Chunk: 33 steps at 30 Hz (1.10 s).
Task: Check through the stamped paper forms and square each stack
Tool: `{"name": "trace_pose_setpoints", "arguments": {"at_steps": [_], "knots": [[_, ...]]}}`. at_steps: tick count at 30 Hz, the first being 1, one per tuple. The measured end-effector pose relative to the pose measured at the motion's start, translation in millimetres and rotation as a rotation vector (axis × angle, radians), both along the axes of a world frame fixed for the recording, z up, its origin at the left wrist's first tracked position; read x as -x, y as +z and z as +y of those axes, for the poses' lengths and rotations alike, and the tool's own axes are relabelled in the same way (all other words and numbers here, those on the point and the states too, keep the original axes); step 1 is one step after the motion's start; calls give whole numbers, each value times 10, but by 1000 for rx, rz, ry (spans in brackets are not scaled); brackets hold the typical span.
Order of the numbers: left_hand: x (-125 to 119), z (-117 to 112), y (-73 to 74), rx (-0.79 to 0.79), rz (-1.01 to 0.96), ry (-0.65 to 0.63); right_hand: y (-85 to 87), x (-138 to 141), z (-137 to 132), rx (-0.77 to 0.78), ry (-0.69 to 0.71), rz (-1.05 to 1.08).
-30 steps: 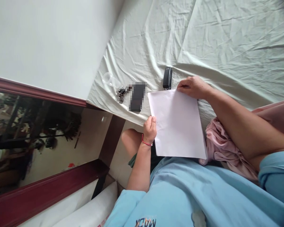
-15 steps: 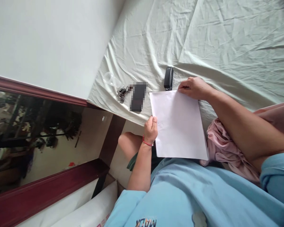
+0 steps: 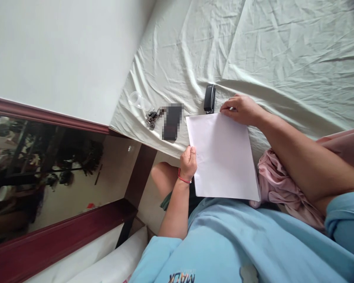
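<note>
White paper [image 3: 224, 157], blank on its upper face, lies across my lap and the bed's edge. My left hand [image 3: 188, 161], with a red string at the wrist, grips the paper's left edge, thumb on top. At the far edge, near the right corner, the bent fingers of my right hand [image 3: 238, 110] pinch the paper. Just beyond that edge a black stapler [image 3: 209, 97] rests on the sheet, close to my right fingertips. Whether the paper is one sheet or several I cannot tell.
Left of the stapler lie a dark pixelated rectangular object [image 3: 172, 122], a bunch of keys [image 3: 152, 118] and a clear plastic cup [image 3: 137, 99]. Pink cloth [image 3: 274, 177] is bunched beside the paper's right edge. A wrinkled pale green bedsheet [image 3: 268, 47] covers the bed; a dark-red-framed mirror [image 3: 76, 173] stands left.
My right hand has shifted very slightly left along the paper's far edge, its fingers a little more arched. The left hand and the paper hold nearly the same place.
</note>
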<state>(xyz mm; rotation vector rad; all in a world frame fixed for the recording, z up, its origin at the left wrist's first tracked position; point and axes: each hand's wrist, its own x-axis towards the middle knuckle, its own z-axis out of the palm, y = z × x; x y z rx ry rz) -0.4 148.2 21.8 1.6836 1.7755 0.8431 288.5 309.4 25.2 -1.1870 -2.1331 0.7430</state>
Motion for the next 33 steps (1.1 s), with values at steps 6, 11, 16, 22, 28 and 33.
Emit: {"name": "trace_pose_setpoints", "arguments": {"at_steps": [6,11,16,22,28,33], "knots": [[-25,4,20,-3,23,-11,4,12,-34,-83,15,-7],[-22,-1,39,-7,41,-18,-13,10,-38,-114,30,12],[-15,-5,39,-10,40,-11,-25,15,-43,-134,23,22],[-10,5,39,3,32,1,23,23,-70,-148,22,24],[-4,6,25,-5,27,7,-8,27,-57,-147,15,18],[-4,5,11,-13,18,1,-13,9,-45,-130,25,-4]]}}
